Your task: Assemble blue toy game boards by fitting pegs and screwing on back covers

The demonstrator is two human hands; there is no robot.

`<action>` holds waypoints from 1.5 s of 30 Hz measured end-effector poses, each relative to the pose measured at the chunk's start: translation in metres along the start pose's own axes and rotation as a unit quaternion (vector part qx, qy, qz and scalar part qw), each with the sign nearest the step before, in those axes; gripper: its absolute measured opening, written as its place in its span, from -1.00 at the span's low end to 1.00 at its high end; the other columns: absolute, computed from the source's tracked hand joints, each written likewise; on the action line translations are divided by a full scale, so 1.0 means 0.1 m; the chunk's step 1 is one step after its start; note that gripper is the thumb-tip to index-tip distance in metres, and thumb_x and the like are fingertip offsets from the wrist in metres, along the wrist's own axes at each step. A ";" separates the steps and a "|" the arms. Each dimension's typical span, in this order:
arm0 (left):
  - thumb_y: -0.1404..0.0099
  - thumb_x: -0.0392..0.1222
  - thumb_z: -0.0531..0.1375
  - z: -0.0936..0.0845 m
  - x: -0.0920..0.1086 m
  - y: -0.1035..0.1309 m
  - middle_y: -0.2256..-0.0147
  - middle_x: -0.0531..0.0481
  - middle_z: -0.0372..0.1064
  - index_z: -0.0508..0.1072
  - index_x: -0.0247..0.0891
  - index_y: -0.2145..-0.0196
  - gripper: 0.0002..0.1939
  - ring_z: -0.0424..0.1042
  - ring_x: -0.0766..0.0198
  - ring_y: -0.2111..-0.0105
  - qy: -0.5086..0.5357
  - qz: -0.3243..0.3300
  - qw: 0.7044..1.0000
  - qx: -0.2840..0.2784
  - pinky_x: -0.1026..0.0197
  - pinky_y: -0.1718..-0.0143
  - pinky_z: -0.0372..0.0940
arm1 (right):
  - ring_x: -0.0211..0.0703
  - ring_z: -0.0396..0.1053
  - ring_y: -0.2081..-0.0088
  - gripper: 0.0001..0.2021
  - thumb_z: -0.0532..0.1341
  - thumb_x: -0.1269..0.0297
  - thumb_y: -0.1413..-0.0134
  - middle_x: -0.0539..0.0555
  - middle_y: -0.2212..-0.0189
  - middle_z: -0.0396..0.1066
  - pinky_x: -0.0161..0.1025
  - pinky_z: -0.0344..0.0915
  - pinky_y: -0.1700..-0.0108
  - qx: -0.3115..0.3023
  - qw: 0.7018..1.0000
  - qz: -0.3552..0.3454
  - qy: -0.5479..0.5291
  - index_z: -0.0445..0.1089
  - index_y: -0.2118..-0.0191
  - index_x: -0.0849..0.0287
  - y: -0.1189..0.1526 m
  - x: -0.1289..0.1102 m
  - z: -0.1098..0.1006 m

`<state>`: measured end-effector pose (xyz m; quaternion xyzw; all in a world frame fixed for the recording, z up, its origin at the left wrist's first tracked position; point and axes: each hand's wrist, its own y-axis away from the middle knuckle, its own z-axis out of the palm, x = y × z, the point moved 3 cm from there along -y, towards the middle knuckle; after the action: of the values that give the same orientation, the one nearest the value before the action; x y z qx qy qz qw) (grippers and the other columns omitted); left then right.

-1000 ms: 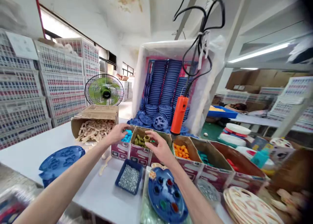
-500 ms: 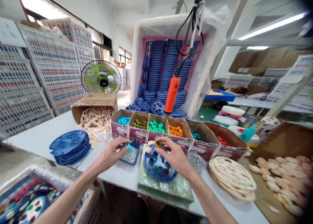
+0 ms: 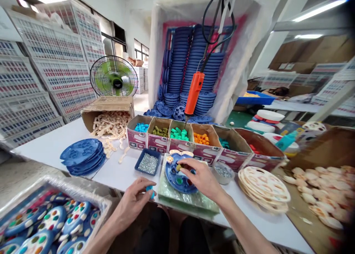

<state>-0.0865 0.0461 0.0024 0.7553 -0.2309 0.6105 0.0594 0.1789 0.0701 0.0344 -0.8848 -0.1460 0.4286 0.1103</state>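
My left hand [image 3: 134,202] pinches a light blue plastic cap [image 3: 150,191] just past the table's front edge. My right hand [image 3: 201,178] grips a small olive plastic cap [image 3: 179,167] at the upper part of a blue round plate [image 3: 184,189]. A green and a red piece show in that plate's openings; its right side is partly hidden by my hand. A cream-coloured part lies along the plate's top edge. The plate rests on a green, film-wrapped block [image 3: 191,206]. Left of the block stands a dark blue tray [image 3: 139,159] of small screws.
An orange electric screwdriver [image 3: 193,94] hangs over a row of cardboard bins [image 3: 156,147] with coloured caps. Stacked blue plates [image 3: 83,154] lie left, cream plates [image 3: 263,191] right. A clear bowl [image 3: 231,177] stands beside the block. A crate [image 3: 104,209] holds assembled pieces, front left.
My left hand has moved from over the screw tray down toward the table's front edge, still with the light blue cap. The olive cap is now lower, against the plate. The view has shifted slightly.
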 end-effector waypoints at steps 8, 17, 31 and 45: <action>-0.42 -0.03 0.16 0.04 0.06 0.07 0.16 -0.08 0.37 0.49 -0.16 -0.02 -0.70 0.44 0.25 0.23 -0.066 0.004 0.998 0.025 0.32 0.28 0.45 | -0.03 0.37 -0.02 -0.50 0.14 0.59 -0.08 0.10 0.03 0.44 -0.07 0.29 -0.10 -0.099 0.986 -0.085 0.102 0.45 -0.08 -0.02 -0.18 0.03 0.10; -0.41 -0.04 0.17 0.15 -0.06 0.05 0.09 -0.08 0.38 0.45 -0.13 -0.05 -0.70 0.46 0.18 0.10 -0.037 0.000 0.999 0.033 0.27 0.18 0.49 | 0.01 0.37 -0.08 -0.50 0.18 0.59 -0.03 0.13 -0.03 0.46 -0.03 0.27 -0.15 -0.110 0.986 -0.083 0.091 0.45 -0.09 0.07 -0.21 0.03 0.14; -0.37 -0.09 0.20 0.25 -0.05 0.00 0.09 -0.07 0.46 0.46 -0.13 -0.04 -0.70 0.51 0.19 0.15 -0.041 -0.012 0.998 0.036 0.24 0.16 0.49 | -0.02 0.42 -0.06 -0.56 0.21 0.54 -0.10 0.10 -0.01 0.51 -0.05 0.29 -0.14 -0.095 0.989 -0.091 0.062 0.46 -0.08 0.03 -0.20 -0.01 0.14; -0.35 -0.03 0.21 0.29 -0.04 0.01 0.11 -0.08 0.48 0.48 -0.16 -0.01 -0.68 0.51 0.18 0.15 -0.038 -0.011 0.998 0.042 0.24 0.16 0.50 | -0.03 0.45 -0.01 -0.80 0.28 0.40 -0.20 0.10 0.05 0.54 -0.09 0.31 -0.09 -0.066 0.983 -0.124 0.121 0.52 0.07 0.09 -0.22 0.00 0.17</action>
<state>-0.0618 0.0359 -0.0090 0.7820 -0.1988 0.5901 0.0258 0.1620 0.0916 0.0316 -0.9104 -0.2683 0.2910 0.1202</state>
